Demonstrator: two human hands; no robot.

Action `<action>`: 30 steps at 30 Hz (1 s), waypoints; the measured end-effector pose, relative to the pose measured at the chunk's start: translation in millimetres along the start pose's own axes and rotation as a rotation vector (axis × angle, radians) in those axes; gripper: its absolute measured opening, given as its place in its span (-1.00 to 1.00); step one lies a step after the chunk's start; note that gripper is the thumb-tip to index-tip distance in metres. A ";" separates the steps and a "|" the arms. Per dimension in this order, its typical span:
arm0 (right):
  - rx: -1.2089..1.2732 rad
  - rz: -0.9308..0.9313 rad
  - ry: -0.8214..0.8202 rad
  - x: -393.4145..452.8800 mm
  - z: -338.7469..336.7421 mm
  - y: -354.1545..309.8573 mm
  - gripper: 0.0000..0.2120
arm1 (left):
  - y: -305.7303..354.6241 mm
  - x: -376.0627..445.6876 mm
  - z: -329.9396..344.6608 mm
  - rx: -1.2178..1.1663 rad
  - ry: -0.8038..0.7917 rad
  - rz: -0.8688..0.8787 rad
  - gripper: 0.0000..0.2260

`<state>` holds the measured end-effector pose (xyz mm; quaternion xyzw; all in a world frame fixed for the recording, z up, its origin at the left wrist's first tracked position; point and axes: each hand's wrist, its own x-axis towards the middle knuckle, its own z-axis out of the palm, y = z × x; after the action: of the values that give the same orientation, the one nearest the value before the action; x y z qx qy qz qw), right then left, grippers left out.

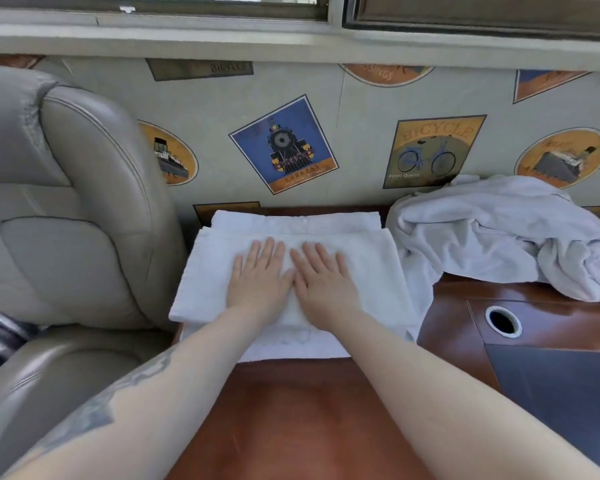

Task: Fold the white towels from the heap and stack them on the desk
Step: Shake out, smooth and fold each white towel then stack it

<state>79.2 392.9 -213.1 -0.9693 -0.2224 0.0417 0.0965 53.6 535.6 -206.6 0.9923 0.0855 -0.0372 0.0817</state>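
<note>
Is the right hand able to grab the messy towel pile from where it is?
Probably yes. The right hand lies flat on the folded towel, and the heap sits just to its right on the desk, with nothing between them.

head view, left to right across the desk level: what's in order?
Grey chair → folded towel stack with left hand then right hand pressed flat on it → towel heap → cable hole in the desk.
</note>
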 end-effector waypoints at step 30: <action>0.077 0.093 -0.044 -93.9 -11.6 91.8 -0.48 | 135.2 -56.9 44.9 0.004 0.096 0.037 -0.49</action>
<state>35.3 268.6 -217.1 -0.9729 -0.1775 0.0760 0.1269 18.7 387.3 -224.7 0.9945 0.0707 0.0119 0.0764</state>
